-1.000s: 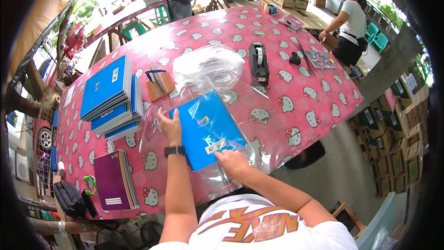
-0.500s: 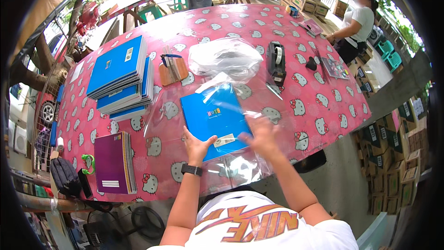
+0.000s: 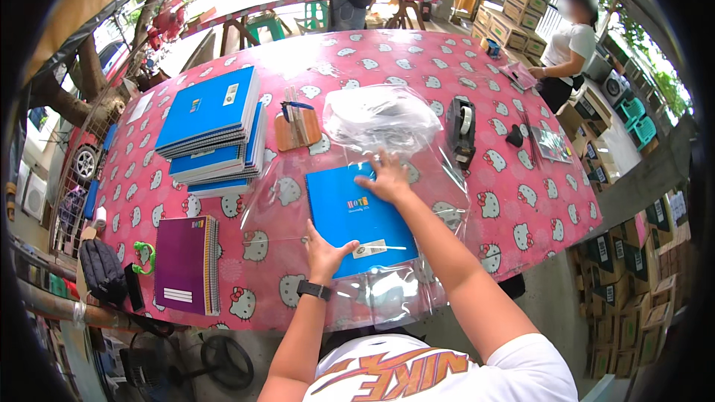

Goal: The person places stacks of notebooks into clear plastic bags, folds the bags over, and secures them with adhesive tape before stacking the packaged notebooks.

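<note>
A blue spiral notebook (image 3: 363, 216) lies on a sheet of clear plastic film (image 3: 279, 212) in front of me. My left hand (image 3: 325, 254) rests at its lower left edge, thumb out over the cover and fingers apart. Across the upper right part of the cover, my right hand (image 3: 389, 181) lies flat with its fingers spread. The film reaches beyond the notebook on both sides and hangs toward me over the table's near edge. Beyond the notebook is a crumpled heap of clear plastic (image 3: 383, 117).
Blue notebooks (image 3: 208, 108) are stacked at left, with purple notebooks (image 3: 182, 260) nearer me. A wooden block with pens (image 3: 298, 130) and a black tape dispenser (image 3: 461, 134) stand farther back. A person (image 3: 567, 52) stands at the far right; cardboard boxes (image 3: 622, 253) are piled right.
My right hand has moved from the notebook's lower right side up to its upper part and now lies flat there. My left hand stays at the lower left edge.
</note>
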Tool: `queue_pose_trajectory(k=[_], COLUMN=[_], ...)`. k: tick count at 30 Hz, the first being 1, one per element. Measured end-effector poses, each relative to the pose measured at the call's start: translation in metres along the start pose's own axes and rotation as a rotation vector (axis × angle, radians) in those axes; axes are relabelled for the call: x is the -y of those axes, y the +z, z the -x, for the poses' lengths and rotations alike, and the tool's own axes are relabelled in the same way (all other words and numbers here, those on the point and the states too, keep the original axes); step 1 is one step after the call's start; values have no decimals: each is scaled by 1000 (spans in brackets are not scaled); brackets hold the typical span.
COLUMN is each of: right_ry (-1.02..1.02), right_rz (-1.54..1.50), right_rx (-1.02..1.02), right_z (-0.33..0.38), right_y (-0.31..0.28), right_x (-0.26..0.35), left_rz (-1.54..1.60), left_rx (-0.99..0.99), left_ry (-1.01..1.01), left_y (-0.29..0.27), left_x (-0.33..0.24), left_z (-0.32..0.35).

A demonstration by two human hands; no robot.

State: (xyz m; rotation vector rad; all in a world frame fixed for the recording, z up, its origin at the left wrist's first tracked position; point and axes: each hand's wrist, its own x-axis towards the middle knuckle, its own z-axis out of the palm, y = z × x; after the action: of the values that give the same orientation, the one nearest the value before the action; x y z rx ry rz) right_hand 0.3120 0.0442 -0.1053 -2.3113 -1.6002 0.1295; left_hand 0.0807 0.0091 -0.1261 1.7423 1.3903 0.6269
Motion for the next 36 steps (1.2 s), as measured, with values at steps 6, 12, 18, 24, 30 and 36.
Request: queue_pose_trajectory(k=[6, 12, 18, 24, 30, 36], right_ry=[230, 342, 330, 357, 341, 379], right_rz=[-516, -663, -684, -679, -953, -1110], right_rx=[-65, 51, -8, 22, 183, 100], right_z=[12, 119, 121, 124, 122, 127], right_y=[1, 1, -3, 24, 9, 25], right_x=[-35, -23, 7, -13, -17, -33], left_rz=[-36, 16, 262, 273, 822, 364], left_rx=[-11, 5, 135, 96, 92, -197], left_ry=[-80, -39, -16, -67, -219, -142], left_y=[-4, -9, -42, -20, -18, 0], left_x=[2, 6, 31, 44, 58, 70], left_z=[2, -1, -13, -22, -29, -37])
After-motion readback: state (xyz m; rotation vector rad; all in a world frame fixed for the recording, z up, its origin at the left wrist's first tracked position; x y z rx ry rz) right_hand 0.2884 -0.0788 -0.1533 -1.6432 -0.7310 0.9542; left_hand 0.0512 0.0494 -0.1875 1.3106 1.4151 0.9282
